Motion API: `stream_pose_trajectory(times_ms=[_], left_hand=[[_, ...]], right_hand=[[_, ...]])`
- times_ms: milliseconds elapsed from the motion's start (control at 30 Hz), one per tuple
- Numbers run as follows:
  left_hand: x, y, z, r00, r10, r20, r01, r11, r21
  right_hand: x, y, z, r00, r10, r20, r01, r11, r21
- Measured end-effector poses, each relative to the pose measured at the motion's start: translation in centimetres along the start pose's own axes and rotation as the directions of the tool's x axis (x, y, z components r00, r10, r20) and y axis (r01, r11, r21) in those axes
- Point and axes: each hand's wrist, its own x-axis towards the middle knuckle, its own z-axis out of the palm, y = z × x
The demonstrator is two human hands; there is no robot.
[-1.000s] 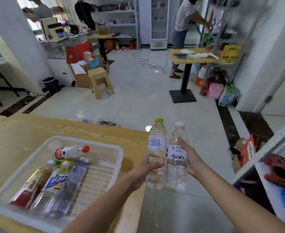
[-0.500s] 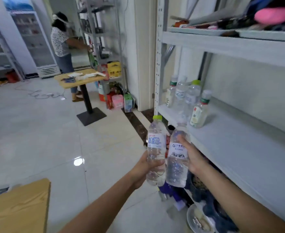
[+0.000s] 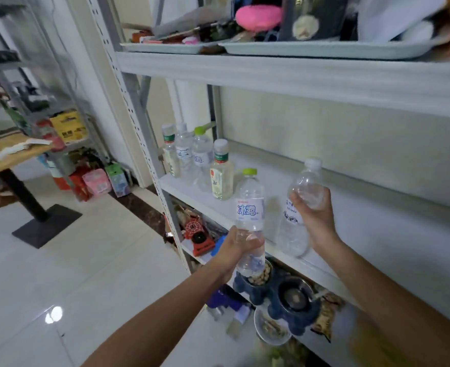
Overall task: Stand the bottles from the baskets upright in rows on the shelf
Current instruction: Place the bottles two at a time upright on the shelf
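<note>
Single head-worn view looks forward and down, close to the white shelf (image 3: 377, 215).

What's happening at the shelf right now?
A person stands at the white shelf with a clear bottle in each hand. The left hand grips the green-capped bottle upright, in front of the shelf edge. The right hand holds the white-capped bottle tilted, its base near the board; contact is unclear. Four bottles already stand upright at the shelf's left end.

Left hand (image 3: 238, 247): bare.
Right hand (image 3: 315, 215): bare.
Left forearm (image 3: 165, 311): bare to the frame edge.
Right forearm (image 3: 393, 287): seemingly bare too; near end blurred.
</note>
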Motion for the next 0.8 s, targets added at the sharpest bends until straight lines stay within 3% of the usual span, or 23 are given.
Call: stream_pose_trajectory(times_ms=[233,400,600,700,800], left_hand=[[5.4,0.9,0.1,0.997,0.072,0.011,-0.072,0.994,0.082],[9.1,1.5,-1.6,0.995,0.097,0.01,-0.098,0.99,0.102],[11.8,2.2,-2.1,0.989,0.131,0.07,-0.141,0.978,0.154],[13.0,2.1,-2.5,0.984,0.138,0.111,-0.157,0.968,0.195],[13.8,2.0,-3.0,0.98,0.155,0.126,-0.178,0.963,0.203]], right_hand=[[2.5,3.3,1.1,0.99,-0.121,-0.075,0.116,0.991,-0.074],[4.0,4.4,2.5,0.983,-0.122,-0.136,0.108,0.988,-0.108],[5.1,5.7,4.4,0.978,-0.173,-0.116,0.148,0.97,-0.195],[5.5,5.9,4.2,0.99,-0.132,-0.048,0.121,0.975,-0.185],[5.1,7.3,2.2,0.993,0.03,0.114,-0.004,0.976,-0.217]])
